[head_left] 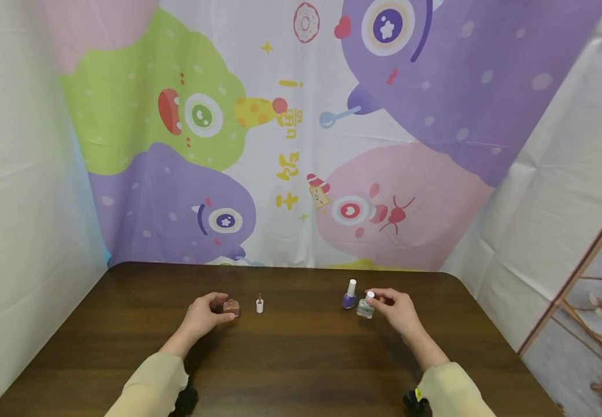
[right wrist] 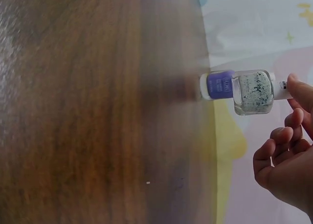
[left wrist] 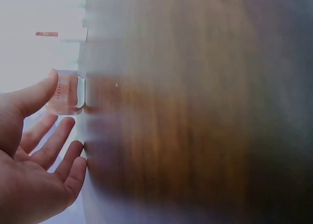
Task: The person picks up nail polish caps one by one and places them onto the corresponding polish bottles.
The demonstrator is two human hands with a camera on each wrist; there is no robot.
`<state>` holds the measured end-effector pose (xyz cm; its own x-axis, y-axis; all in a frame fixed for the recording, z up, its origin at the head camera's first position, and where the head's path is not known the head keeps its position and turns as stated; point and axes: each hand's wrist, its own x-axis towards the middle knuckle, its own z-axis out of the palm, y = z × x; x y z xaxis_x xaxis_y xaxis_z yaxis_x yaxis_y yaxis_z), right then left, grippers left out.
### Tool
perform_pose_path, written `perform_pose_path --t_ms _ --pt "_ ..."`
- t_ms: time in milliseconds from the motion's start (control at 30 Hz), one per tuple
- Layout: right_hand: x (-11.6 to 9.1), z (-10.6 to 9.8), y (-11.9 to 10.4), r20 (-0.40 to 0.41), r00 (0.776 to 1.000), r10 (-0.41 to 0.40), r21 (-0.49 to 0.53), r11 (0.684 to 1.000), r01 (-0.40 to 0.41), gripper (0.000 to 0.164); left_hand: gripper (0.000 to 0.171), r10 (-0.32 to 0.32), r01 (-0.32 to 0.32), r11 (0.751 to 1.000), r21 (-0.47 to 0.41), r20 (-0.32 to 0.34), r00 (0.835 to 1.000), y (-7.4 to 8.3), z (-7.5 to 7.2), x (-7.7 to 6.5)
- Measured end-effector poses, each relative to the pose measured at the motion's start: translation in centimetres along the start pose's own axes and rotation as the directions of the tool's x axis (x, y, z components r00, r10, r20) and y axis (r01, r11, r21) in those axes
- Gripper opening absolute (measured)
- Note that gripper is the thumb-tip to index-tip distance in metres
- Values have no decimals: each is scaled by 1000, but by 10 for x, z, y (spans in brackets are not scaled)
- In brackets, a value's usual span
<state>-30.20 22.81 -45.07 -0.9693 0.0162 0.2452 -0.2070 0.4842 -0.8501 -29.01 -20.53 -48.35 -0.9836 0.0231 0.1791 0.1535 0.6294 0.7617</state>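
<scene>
My left hand (head_left: 202,315) pinches an open bottle of brownish-pink nail polish (head_left: 231,308) between thumb and index finger; its other fingers spread apart in the left wrist view. Right of that bottle, a white cap (head_left: 259,306) stands on the table with its polish-coated brush pointing up. With thumb and fingertips, my right hand (head_left: 397,313) grips the white cap of a clear, dark-speckled nail polish bottle (right wrist: 254,92). That bottle appears raised off the table in the right wrist view. Just left of it stands a capped purple nail polish bottle (head_left: 349,300).
The dark wooden table (head_left: 301,359) ends at a hanging cloth (head_left: 285,174) printed with cartoon monsters. White cloth (head_left: 14,174) hangs along the left side. Flower-patterned panels (head_left: 600,347) are on the right.
</scene>
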Motion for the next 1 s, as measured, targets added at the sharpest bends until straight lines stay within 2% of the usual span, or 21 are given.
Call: perform_pose_path --t_ms 267,467,800,1000 --pt "2 4 11 -3 998 56 -22 998 -56 26 31 -48 48 999 1 -28 998 -2 0 1" --pt "3 5 14 20 997 73 -28 997 -72 28 20 -43 44 999 16 -44 998 -2 -1 2" --pt "1 6 18 62 994 91 -63 994 -87 28 16 -31 32 999 36 -45 999 -3 0 3" --pt "0 7 20 81 991 107 -42 994 -104 27 17 -30 31 999 36 -31 999 -3 0 4"
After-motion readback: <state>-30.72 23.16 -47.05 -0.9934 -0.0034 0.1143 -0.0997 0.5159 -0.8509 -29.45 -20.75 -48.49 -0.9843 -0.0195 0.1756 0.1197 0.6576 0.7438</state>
